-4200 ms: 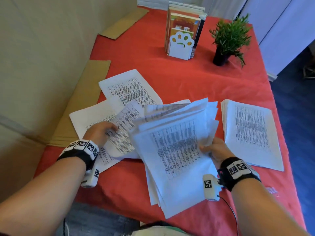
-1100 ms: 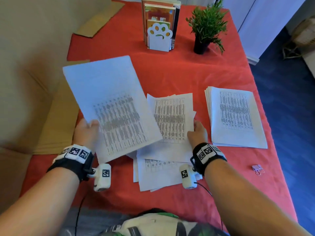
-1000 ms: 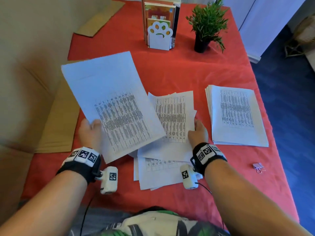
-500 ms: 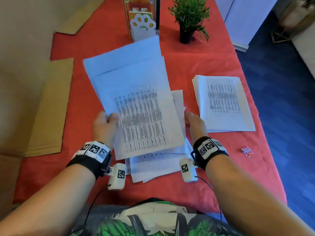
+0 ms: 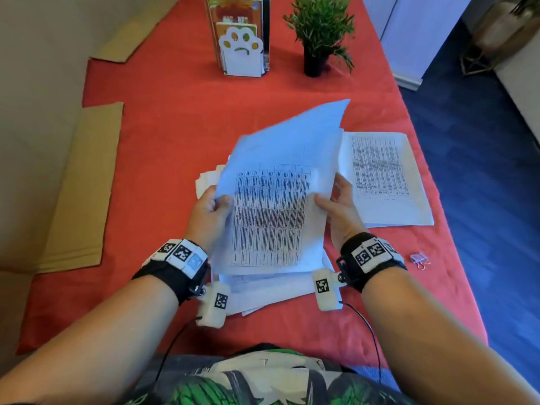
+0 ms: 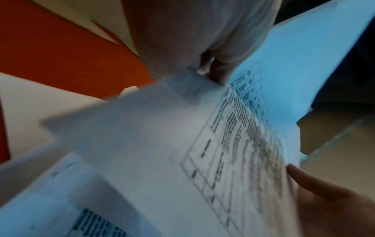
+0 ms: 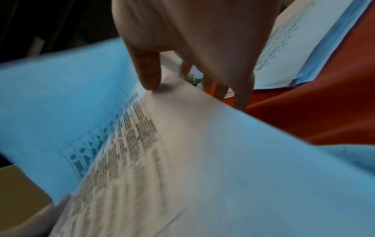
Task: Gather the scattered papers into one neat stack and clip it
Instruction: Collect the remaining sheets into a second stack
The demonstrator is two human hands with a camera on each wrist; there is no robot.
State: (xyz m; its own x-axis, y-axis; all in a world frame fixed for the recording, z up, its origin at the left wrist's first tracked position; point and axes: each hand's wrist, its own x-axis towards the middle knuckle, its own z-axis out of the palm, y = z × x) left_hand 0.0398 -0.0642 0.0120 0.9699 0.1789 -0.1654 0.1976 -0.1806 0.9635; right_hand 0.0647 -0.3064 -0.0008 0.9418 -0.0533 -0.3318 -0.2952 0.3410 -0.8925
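Both hands hold a few printed sheets [image 5: 271,200] raised and tilted over the loose pile of papers [image 5: 263,285] on the red tablecloth. My left hand [image 5: 217,200] grips the sheets' left edge, with the thumb on top. My right hand [image 5: 327,197] pinches the right edge, its thumb [image 7: 148,75] pressing on the printed face. The same sheets [image 6: 162,144] fill the left wrist view, blurred. A neat stack of papers [image 5: 382,176] lies to the right. A small pink binder clip [image 5: 420,260] sits near the table's right edge, beside my right wrist.
A paw-shaped book holder [image 5: 242,51] and a potted plant [image 5: 318,33] stand at the back of the table [image 5: 175,112]. Flat cardboard pieces [image 5: 84,185] lie along the left side. Blue floor drops away past the right edge.
My left hand carried the raised sheets rightward over the loose pile. My right hand left the pile and took the sheets' right edge.
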